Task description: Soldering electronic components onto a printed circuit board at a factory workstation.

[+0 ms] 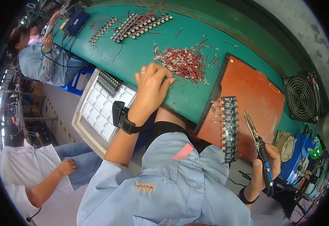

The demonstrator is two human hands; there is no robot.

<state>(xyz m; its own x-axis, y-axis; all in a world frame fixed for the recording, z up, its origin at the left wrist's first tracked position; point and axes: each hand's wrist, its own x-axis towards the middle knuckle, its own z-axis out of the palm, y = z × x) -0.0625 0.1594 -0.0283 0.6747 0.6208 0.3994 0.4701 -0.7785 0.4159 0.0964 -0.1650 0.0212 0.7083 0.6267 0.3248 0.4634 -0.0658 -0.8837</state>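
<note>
My left hand point(153, 83) is over the green bench with thumb and fingers pinched together, beside the near edge of a pile of short red wires point(182, 63). Whatever sits between the fingertips is too small to make out. A soldering iron point(261, 148) with a black handle is gripped in my right hand point(268, 162), its tip pointing up and away. Left of that tip, a strip of small black circuit boards point(230, 130) lies along the orange board point(252, 88). A few red wires stick out from the strip's left side.
Bundles of boards with red wires point(138, 24) lie at the bench's far left. A white compartment tray point(98, 109) stands left of me. To the right are a black fan point(302, 96) and a blue soldering station point(296, 152). One person sits at far left; another is nearby.
</note>
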